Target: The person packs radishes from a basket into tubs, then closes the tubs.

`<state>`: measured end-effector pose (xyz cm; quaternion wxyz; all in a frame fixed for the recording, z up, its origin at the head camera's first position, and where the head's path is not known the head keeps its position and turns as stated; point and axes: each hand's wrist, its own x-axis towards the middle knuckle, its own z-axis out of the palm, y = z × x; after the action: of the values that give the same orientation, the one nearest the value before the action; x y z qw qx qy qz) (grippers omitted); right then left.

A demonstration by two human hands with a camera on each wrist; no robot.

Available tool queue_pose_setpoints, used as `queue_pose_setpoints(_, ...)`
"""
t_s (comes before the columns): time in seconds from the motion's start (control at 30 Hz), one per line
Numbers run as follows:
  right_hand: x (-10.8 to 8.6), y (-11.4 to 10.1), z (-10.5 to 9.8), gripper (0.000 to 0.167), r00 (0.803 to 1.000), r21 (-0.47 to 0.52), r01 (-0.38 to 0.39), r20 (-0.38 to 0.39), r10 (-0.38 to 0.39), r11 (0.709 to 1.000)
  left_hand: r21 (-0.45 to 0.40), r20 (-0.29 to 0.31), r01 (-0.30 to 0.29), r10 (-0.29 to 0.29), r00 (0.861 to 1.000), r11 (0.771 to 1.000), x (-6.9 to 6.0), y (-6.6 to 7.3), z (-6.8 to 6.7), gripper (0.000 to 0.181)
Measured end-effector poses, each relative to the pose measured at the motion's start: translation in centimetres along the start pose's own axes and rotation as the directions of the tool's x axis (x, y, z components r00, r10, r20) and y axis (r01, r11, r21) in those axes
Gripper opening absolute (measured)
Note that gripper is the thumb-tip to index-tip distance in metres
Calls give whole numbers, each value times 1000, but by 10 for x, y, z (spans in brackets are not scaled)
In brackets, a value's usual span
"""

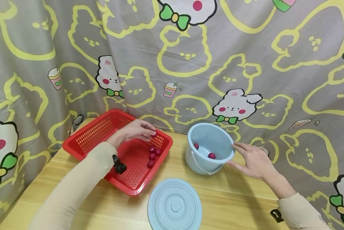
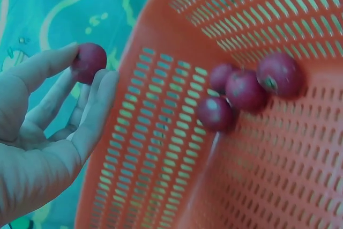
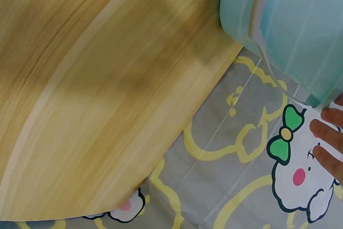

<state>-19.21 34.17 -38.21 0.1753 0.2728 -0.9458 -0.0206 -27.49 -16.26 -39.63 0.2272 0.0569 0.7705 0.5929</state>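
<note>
Pinched between thumb and fingertips of the left hand (image 1: 137, 130) (image 2: 53, 105) is a small dark red fruit (image 1: 154, 133) (image 2: 89, 63), held above the right end of the red basket (image 1: 167, 140) (image 2: 144, 148). Several similar fruits (image 1: 152, 156) (image 2: 246, 89) lie together inside that end. The right hand (image 1: 253, 159) (image 3: 329, 138) touches the right rim of the light blue bucket (image 1: 199, 161) (image 3: 300, 30) with its fingers extended. Two red fruits (image 1: 211, 156) lie in the bucket.
A round light blue lid (image 1: 174, 206) lies at the front of the wooden table (image 1: 226, 204) (image 3: 96, 89), between basket and bucket. The bucket's handle (image 1: 199, 165) (image 3: 257, 20) hangs down its side. A patterned curtain (image 1: 189, 86) (image 3: 214, 186) stands behind the table.
</note>
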Motion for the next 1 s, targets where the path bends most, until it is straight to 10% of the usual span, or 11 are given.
queue_pose_setpoints(1.0,-2,1,3,76,1000,13,-9,-7,9,1000,-107,53,-115,122,991,988,1,70,82,28)
